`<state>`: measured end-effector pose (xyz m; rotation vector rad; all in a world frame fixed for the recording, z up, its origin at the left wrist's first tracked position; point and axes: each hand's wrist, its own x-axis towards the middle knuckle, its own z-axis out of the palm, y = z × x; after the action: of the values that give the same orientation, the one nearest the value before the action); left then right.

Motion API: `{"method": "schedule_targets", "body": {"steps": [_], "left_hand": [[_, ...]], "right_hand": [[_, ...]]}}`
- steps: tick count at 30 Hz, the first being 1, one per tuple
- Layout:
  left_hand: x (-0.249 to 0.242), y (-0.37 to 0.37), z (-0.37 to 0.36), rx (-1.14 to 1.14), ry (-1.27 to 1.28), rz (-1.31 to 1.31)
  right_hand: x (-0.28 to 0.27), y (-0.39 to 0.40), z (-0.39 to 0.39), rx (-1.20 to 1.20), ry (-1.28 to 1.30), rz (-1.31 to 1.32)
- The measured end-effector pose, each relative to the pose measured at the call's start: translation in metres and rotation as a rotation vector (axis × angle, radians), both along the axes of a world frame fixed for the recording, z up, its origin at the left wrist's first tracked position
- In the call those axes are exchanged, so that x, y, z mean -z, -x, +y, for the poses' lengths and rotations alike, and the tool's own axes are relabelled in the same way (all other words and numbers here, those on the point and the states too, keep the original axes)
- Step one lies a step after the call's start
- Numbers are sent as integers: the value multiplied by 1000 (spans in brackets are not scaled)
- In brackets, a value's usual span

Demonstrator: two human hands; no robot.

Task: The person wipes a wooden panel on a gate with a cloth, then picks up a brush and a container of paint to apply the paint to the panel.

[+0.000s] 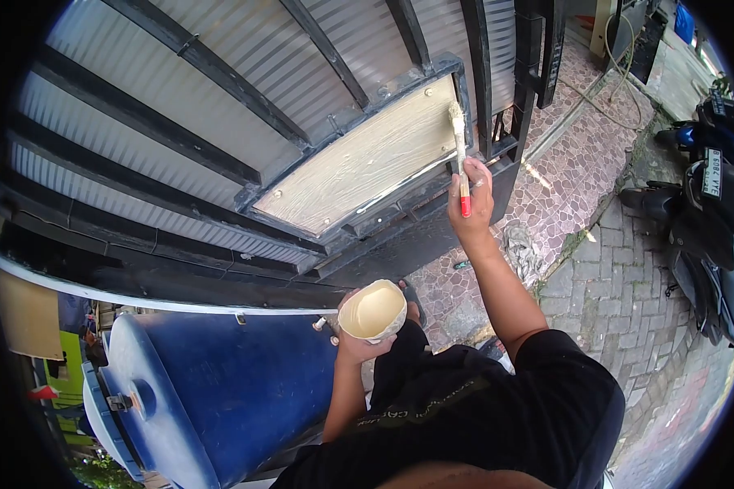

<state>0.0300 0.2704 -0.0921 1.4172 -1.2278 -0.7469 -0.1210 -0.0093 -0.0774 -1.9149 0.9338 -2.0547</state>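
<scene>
My right hand [475, 196] is closed around the handle of a paintbrush [460, 147], white with a red end. The brush's bristles, coated in cream paint, touch the right end of a wooden panel [359, 155]. Cream paint with visible streaks covers the panel, and bolt heads show near its corners. A dark metal frame [249, 196] surrounds it, with a white smear along the lower edge. Lower down, my left hand [365, 346] wraps around a bowl-like container [373, 311] of cream paint, held in front of my body.
Black gate bars [212, 73] stand before corrugated sheeting. A large blue tank [236, 383] is at lower left, near a pipe fitting [324, 328]. Parked motorcycles [705, 236] line the right side. A crumpled cloth [523, 251] lies on the tiled floor [559, 163]; a hose [624, 73] lies farther back.
</scene>
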Motion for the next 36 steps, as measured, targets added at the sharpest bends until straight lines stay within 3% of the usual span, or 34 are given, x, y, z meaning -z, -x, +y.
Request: {"method": "schedule_targets", "body": {"steps": [7, 12, 20, 33, 36], "left_hand": [[-1, -7, 3, -1, 15, -117], [1, -7, 5, -30, 15, -39], [-7, -2, -3, 36, 17, 7], [-19, -1, -4, 81, 44, -29], [-16, -6, 0, 79, 15, -38]], "right_hand": [[-6, -12, 2, 52, -45, -32], [-16, -19, 7, 85, -133, -74], [-27, -8, 18, -128, -148, -14], [-38, -6, 12, 83, -288, 25], [-37, -11, 7, 12, -247, 19]]}}
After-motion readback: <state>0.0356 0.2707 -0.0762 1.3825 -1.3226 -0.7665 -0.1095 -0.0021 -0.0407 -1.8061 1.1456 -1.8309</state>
